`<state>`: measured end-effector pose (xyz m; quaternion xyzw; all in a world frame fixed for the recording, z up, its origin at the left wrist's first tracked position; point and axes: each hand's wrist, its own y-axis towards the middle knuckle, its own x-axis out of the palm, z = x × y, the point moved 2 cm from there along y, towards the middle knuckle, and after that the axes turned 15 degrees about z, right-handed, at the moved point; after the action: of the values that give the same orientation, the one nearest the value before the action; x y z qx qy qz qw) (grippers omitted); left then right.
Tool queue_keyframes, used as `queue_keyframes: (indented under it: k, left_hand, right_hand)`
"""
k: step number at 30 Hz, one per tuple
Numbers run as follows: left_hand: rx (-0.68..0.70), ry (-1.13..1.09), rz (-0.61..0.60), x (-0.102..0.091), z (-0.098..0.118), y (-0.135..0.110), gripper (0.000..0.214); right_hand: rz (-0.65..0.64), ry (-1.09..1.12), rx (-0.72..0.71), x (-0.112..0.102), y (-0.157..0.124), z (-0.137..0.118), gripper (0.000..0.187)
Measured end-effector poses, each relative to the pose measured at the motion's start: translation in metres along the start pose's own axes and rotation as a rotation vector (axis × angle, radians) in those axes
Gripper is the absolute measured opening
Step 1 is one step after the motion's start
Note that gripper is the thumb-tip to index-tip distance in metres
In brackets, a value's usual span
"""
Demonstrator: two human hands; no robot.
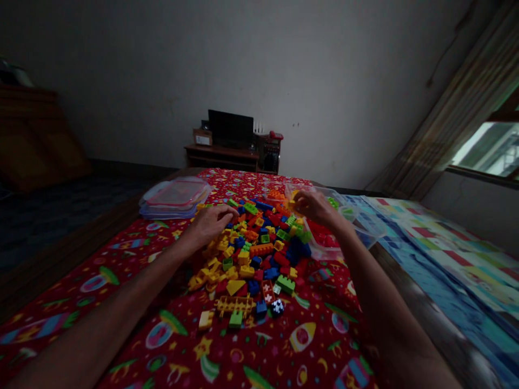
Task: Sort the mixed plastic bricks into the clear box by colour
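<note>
A heap of toy building blocks (261, 249) in yellow, red, blue, green and orange lies in front of me on a red patterned cloth (259, 354). My left hand (211, 222) is over the heap's far left edge, fingers stretched forward and thumb slightly apart. Nothing shows in it. At the far right of the heap, my right hand (314, 206) is above the clear plastic containers (326, 253). Its fingers are pinched, with a yellow building block (292, 204) at the tips. Red, orange and green pieces show in the containers, sorted by colour.
Stacked plastic lids (176, 197) sit left of the heap. Loose pieces, including a yellow lattice piece (234, 306) and a dark dotted block (277, 308), lie at its near edge. A bed with a blue sheet (421, 270) is at the right. Behind stands a desk with a monitor (231, 128).
</note>
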<state>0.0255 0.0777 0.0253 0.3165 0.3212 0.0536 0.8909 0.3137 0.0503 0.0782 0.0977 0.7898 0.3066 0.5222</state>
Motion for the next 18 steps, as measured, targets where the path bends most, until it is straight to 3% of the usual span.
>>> queue_keyframes:
  k: [4,7,11,18]
  left_hand:
    - [-0.007,-0.027,0.002,0.0,-0.004,0.002,0.031]
    - [-0.019,-0.028,-0.008,-0.001,-0.008,0.004,0.032]
    - [-0.001,0.013,-0.05,-0.005,-0.012,0.006,0.033]
    - [0.032,0.141,-0.172,-0.017,-0.003,0.01,0.035]
  right_hand:
    - [0.17,-0.205,0.16,0.002,0.036,0.045,0.024]
    - [0.278,-0.233,0.2,0.003,0.042,0.052,0.035]
    - [0.283,-0.105,0.131,0.017,0.021,0.028,0.032]
    - [-0.038,0.01,-0.123,0.049,-0.031,-0.05,0.021]
